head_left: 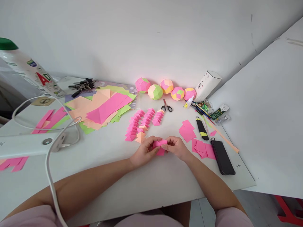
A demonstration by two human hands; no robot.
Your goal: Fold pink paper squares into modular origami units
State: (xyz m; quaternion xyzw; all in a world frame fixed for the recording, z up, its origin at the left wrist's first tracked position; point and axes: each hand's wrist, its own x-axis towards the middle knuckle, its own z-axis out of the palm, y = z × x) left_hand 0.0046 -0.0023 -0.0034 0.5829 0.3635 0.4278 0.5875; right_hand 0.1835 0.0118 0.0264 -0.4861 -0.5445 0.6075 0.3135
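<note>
A small piece of pink paper [160, 143], partly folded, is held between both hands near the table's middle. My left hand [148, 147] pinches its left side, and my right hand [174, 146] grips its right side with thumb and fingers. Part of the paper hangs below the fingertips. Just beyond the left hand stand rows of folded pink paper units [133, 126], with a few peach ones [140, 137] among them. Flat pink paper squares [187, 130] lie to the right of the right hand, with another pile [201, 148] closer to me.
Paper balls [155, 92] line the wall, with scissors [166, 106] before them. A utility knife [202, 128] and black phone [222, 157] lie right. Coloured paper sheets [104, 108], keys [82, 85], a white bottle [30, 69] and a white cable [48, 170] are left.
</note>
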